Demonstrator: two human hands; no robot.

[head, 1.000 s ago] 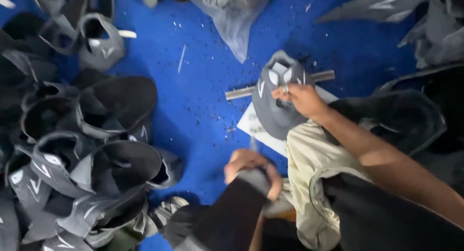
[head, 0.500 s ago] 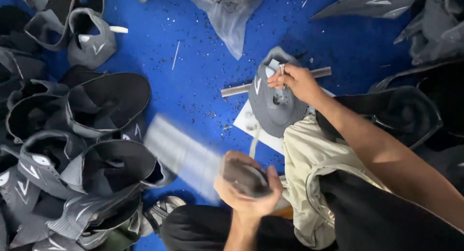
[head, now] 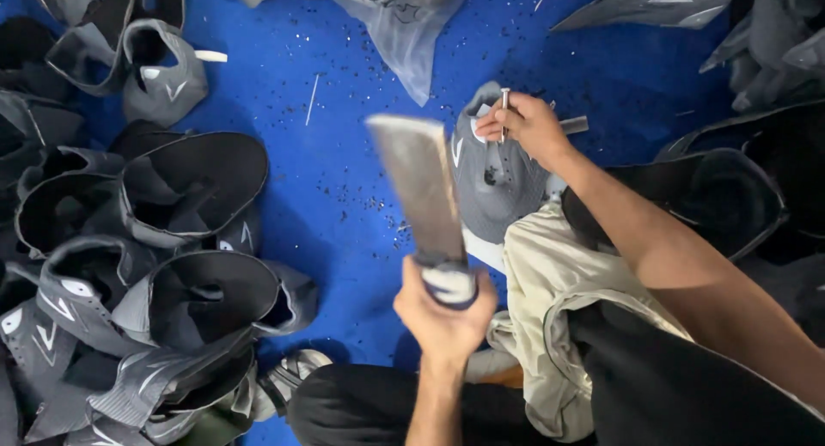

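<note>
Overhead, left hand (head: 443, 313) in closed grip around flat mallet (head: 418, 188), right hand (head: 524, 124) pinching metal punch (head: 504, 111) on grey shoe upper (head: 494, 184).

Pretty even, soft overhead light, nothing blown out. The blue floor (head: 344, 180) looks saturated, with soft shadows under the dark shoe uppers (head: 172, 300). Worst bit is motion blur: the flat blade (head: 421, 184) in the left hand (head: 443, 313) is smeared. Right hand (head: 524, 124) stays fairly sharp.
</note>
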